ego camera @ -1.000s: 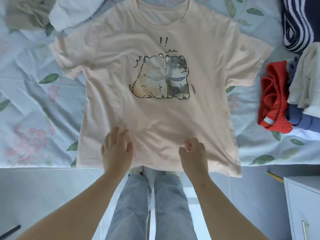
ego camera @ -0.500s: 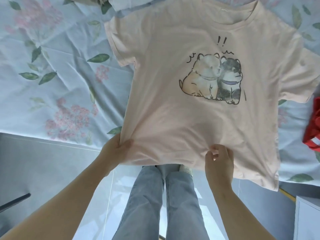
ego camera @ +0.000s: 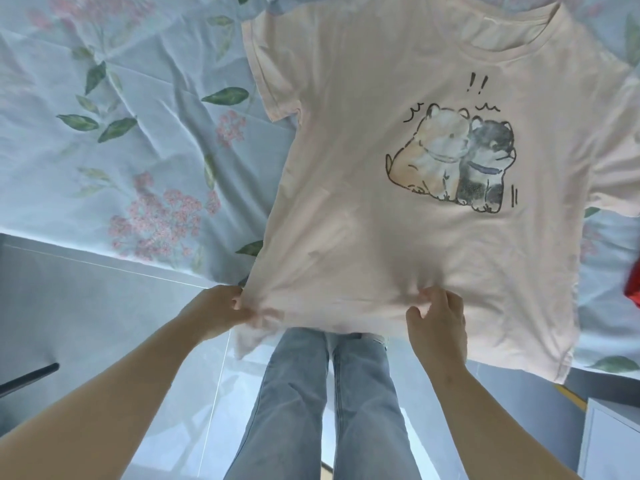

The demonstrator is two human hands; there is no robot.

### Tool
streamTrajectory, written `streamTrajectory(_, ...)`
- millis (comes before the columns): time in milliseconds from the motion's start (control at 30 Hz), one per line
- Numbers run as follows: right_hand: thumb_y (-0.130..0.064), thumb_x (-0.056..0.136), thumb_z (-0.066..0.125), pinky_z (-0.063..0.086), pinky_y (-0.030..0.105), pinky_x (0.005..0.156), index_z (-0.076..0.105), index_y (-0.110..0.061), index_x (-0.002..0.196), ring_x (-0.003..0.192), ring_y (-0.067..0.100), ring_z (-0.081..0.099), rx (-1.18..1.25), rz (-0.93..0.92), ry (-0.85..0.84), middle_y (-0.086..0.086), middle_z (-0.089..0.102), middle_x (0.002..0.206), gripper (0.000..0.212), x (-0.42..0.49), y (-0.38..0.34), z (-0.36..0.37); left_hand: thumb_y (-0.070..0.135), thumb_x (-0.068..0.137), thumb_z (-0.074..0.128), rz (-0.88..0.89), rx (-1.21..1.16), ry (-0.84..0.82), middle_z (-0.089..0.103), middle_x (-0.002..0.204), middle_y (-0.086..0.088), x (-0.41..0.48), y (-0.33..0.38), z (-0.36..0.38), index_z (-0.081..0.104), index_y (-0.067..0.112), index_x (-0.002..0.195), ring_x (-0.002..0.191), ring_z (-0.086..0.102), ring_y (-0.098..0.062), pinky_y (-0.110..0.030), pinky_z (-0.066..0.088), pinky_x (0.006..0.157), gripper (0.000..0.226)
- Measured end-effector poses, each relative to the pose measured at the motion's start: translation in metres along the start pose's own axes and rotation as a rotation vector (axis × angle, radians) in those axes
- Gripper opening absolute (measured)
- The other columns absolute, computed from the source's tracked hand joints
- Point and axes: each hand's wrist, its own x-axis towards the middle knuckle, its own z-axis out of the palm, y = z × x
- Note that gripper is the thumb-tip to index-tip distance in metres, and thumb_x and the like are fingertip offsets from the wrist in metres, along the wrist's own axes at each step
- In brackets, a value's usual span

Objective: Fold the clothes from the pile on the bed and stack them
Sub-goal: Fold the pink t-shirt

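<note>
Closest to me, low in the frame, my jeans (ego camera: 322, 403) stand at the bed's edge, and just above them both hands are on the hem of the shirt (ego camera: 381, 237). My left hand (ego camera: 221, 311) pinches the hem's left corner, fingers curled round a small bunch of cloth; my right hand (ego camera: 438, 323) nips the hem near its middle between thumb and fingertips. I judge the shirt light, thin and limp: it wrinkles at each pinch and sags where the hem hangs off the bed, so it will not hold a shape by itself and needs two spread holds to stay flat. The hem corners and the shoulders look like the best places to take it, not the middle. It lies print side up on the bed sheet (ego camera: 121, 150), filling the centre and right of the frame, dog print at centre right. Its long axis runs from the hem near me up to the collar at the upper right, leaning slightly rightward, with one sleeve at upper centre. A red garment (ego camera: 634, 289) peeks in at the right edge.
</note>
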Motion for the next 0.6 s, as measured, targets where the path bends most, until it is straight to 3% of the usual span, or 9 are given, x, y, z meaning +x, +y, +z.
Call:
streamTrajectory(100, -0.012, 0.087, 0.049, 0.031, 0.037, 0.096, 0.05, -0.02, 0.125, 0.117, 0.029, 0.041, -0.065, -0.014, 0.033, 0.005, 0.041, 0.134, 0.039, 0.004, -0.007, -0.001, 0.059, 0.083, 0.056, -0.036, -0.015, 0.111, 0.066, 0.09, 0.006, 0.0, 0.018, 0.002, 0.061, 0.021, 0.092, 0.082, 0.061, -0.014, -0.032, 0.05, 0.074, 0.039)
streamTrajectory(200, -0.011, 0.086, 0.05, 0.028, 0.037, 0.098, 0.049, -0.021, 0.127, 0.123, 0.027, 0.035, -0.067, -0.062, 0.055, 0.003, 0.039, 0.138, 0.042, 0.01, -0.014, -0.003, 0.053, 0.086, 0.051, -0.084, -0.199, 0.563, 0.063, 0.084, 0.005, 0.001, 0.045, 0.001, 0.057, 0.023, 0.083, 0.072, 0.056, -0.015, -0.029, 0.041, 0.059, 0.031)
streamTrajectory(267, -0.012, 0.087, 0.051, 0.027, 0.037, 0.101, 0.047, -0.02, 0.13, 0.128, 0.027, 0.032, -0.098, -0.111, 0.051, 0.002, 0.036, 0.142, 0.044, 0.017, -0.018, -0.005, 0.044, 0.087, 0.057, -0.041, -0.325, 0.703, 0.055, 0.092, 0.005, 0.008, 0.063, -0.003, 0.053, 0.02, 0.097, 0.084, 0.053, -0.018, -0.031, 0.041, 0.068, 0.026)
streamTrajectory(367, -0.014, 0.088, 0.051, 0.025, 0.038, 0.104, 0.042, -0.021, 0.135, 0.132, 0.027, 0.029, -0.137, -0.179, 0.015, 0.001, 0.03, 0.149, 0.048, 0.032, -0.023, -0.011, 0.035, 0.087, 0.06, -0.062, -0.408, 0.599, 0.051, 0.1, -0.002, 0.025, 0.088, -0.017, 0.048, 0.014, 0.109, 0.091, 0.051, -0.025, -0.033, 0.041, 0.075, 0.032)
streamTrajectory(500, -0.016, 0.088, 0.05, 0.026, 0.042, 0.106, 0.038, -0.023, 0.139, 0.135, 0.026, 0.027, -0.131, -0.231, -0.033, 0.0, 0.025, 0.153, 0.053, 0.053, -0.028, -0.024, 0.03, 0.088, 0.055, -0.054, -0.512, 0.464, 0.054, 0.084, 0.005, 0.047, 0.119, -0.044, 0.042, 0.018, 0.102, 0.08, 0.054, -0.022, -0.032, 0.043, 0.067, 0.022)
streamTrajectory(600, -0.016, 0.089, 0.05, 0.027, 0.043, 0.107, 0.035, -0.024, 0.141, 0.137, 0.026, 0.026, -0.106, -0.246, -0.055, -0.002, 0.025, 0.154, 0.055, 0.071, -0.037, -0.036, 0.034, 0.086, 0.059, -0.056, -0.729, 0.482, 0.052, 0.082, 0.007, 0.063, 0.141, -0.065, 0.044, 0.021, 0.102, 0.073, 0.053, -0.015, -0.028, 0.042, 0.06, 0.025)
